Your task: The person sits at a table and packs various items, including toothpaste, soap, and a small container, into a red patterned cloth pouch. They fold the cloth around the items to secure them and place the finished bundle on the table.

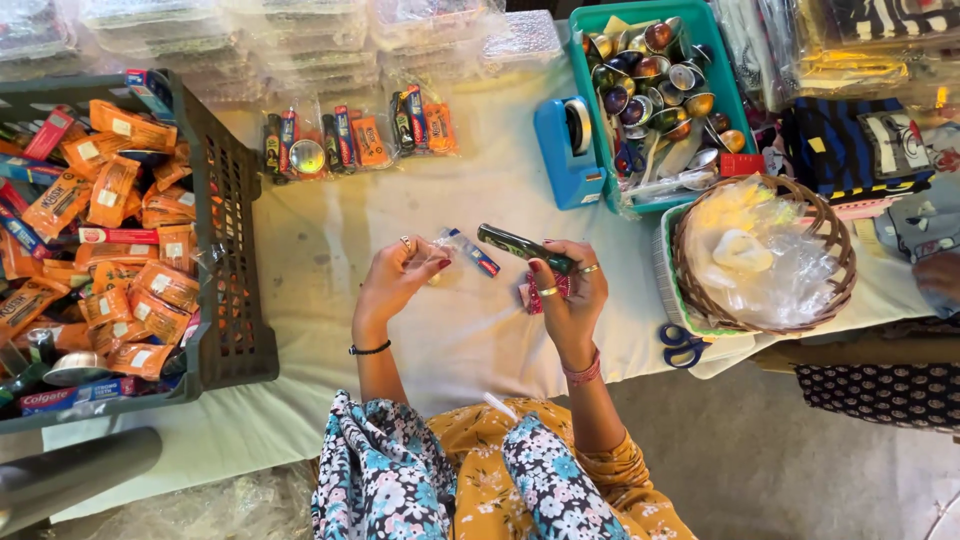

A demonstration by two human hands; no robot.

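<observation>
Pinching a small clear plastic pouch (452,245) with a blue-and-red packet inside, the left hand (398,280) keeps its fingers closed on the pouch's near end. Just beside it, the right hand (567,295) is closed around a dark green slim tube-like item (522,247) whose free end points toward the pouch, and a pink-red wrapper (535,293) is tucked against its palm. Both hands hover above the white cloth-covered counter (470,190). Beyond the hands lie three filled clear kit pouches (360,140) in a row. Left of the left hand stands a dark plastic crate (235,250) heaped with orange sachets. Right of the right hand sit a brown wicker basket (835,255) of clear bags, blue-handled scissors (683,346), a blue tape dispenser (565,150) and a teal plastic bin (725,60) of small round metal tins.
</observation>
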